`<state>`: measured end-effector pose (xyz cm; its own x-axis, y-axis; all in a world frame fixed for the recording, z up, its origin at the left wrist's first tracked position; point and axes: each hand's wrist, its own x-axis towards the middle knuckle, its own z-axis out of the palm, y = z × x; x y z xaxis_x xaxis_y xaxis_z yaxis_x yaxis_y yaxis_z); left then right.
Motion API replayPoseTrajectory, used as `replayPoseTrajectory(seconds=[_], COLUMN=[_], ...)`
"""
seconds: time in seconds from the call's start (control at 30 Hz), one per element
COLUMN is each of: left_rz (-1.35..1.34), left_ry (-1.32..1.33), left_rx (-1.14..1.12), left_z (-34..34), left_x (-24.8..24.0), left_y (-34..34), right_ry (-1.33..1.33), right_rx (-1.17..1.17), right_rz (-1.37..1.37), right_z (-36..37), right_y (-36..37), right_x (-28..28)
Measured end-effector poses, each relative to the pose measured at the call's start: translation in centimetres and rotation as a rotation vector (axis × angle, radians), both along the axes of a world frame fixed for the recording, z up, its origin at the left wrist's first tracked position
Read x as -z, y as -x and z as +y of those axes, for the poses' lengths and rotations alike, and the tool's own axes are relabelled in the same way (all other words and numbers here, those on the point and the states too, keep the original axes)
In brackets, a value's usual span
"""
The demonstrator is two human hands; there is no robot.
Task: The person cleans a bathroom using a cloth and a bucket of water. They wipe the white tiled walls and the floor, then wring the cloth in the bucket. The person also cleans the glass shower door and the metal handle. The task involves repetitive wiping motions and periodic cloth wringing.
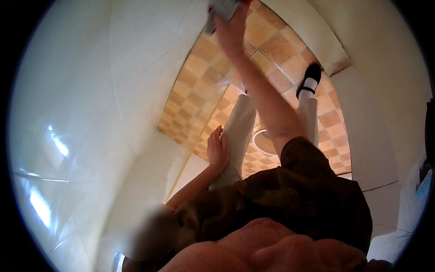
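My right arm reaches far forward, and my right hand (230,34) is closed around a grey, cloth-like piece (224,7) at the top edge of the head view, close to the foot of the pale left wall. A bit of red shows beside that hand; what it belongs to is cut off. My left hand (217,148) rests against my light-coloured trouser leg (239,129), its fingers stretched out and holding nothing.
Glossy pale walls (81,104) rise on the left, with a pale wall (374,127) on the right. The floor (276,47) has orange-brown checked tiles. Behind my right arm lies a round, white-rimmed thing (260,149). My black shoe (311,76) stands near the right wall.
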<state>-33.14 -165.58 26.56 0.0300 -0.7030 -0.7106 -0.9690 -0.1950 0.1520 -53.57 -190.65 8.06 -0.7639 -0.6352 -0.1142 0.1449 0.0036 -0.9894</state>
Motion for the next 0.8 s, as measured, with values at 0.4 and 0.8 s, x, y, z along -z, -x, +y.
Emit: replayPoseTrajectory(seconds=[0.4,0.8], left_rz=[0.006,0.402], left_ry=[0.071,0.053], left_rx=[0.079,-0.120], left_z=[1.0,0.3], left_x=[0.2,-0.6], left_y=[0.0,1.8], right_ry=[-0.546,-0.187], right_rx=[-0.358,-0.568], right_rz=[-0.287,-1.190], right_z=[10.1,18.6], right_y=[-7.8,0.4], right_x=[-3.7,-19.9])
